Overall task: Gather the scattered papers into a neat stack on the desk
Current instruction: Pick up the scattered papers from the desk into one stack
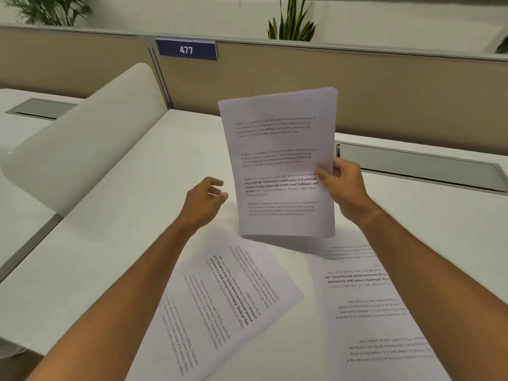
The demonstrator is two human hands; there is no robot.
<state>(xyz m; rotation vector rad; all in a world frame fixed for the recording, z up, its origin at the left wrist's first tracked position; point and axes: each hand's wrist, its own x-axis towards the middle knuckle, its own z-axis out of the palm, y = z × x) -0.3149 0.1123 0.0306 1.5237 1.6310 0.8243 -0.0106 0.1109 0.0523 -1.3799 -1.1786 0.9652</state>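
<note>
— Holding a bundle of sheets (280,163) upright over the desk (115,204), that right hand (342,185) pinches it at the right edge, thumb on the printed face, long side running up and down

— And the other hand?

— Left hand (204,200) is free, fingers loosely curled, nothing in it, just beside the bundle's lower left edge. I'd guess it's the nearer one for what's left on the desk

— What's left, then?

— Two loose sheets lying flat, both below the bundle, toward the person. One sheet (220,306) lies skewed under the left forearm, its long side slanting up to the right. The other sheet (368,312) sits partly under the right forearm, print upside down, long side running roughly away from the person

— How many in the bundle?

— Several, going by the layered top corner, but I can't count them

— So the skewed one next?

— Likely. It lies straight below the empty hand, and needs turning to match the bundle's long side
</note>
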